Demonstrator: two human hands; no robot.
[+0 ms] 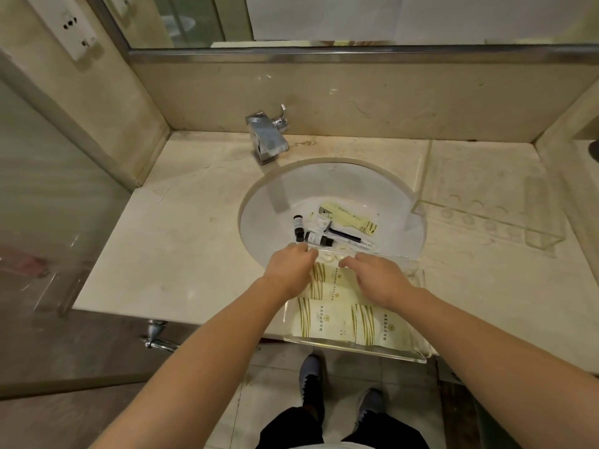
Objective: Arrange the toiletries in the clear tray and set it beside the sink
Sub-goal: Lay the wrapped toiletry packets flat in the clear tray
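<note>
A clear tray [418, 353] sits on the counter's front edge, overhanging it, with its far end at the sink [269, 202]. Several cream packets with gold stripes [327, 319] lie flat inside it. Over the tray's far end, my left hand [290, 265] and my right hand [377, 278] have their fingers curled, and they seem to pinch a small clear-wrapped white item [329, 258] between them. More toiletries lie in the sink basin: two dark bottles [297, 223], a black razor [340, 233] and a long cream packet [350, 217].
A chrome faucet [267, 137] stands behind the sink. A second clear acrylic holder [486, 202] rests on the counter to the right of the basin. A glass panel stands to the left. Below the counter are the tiled floor and my shoes.
</note>
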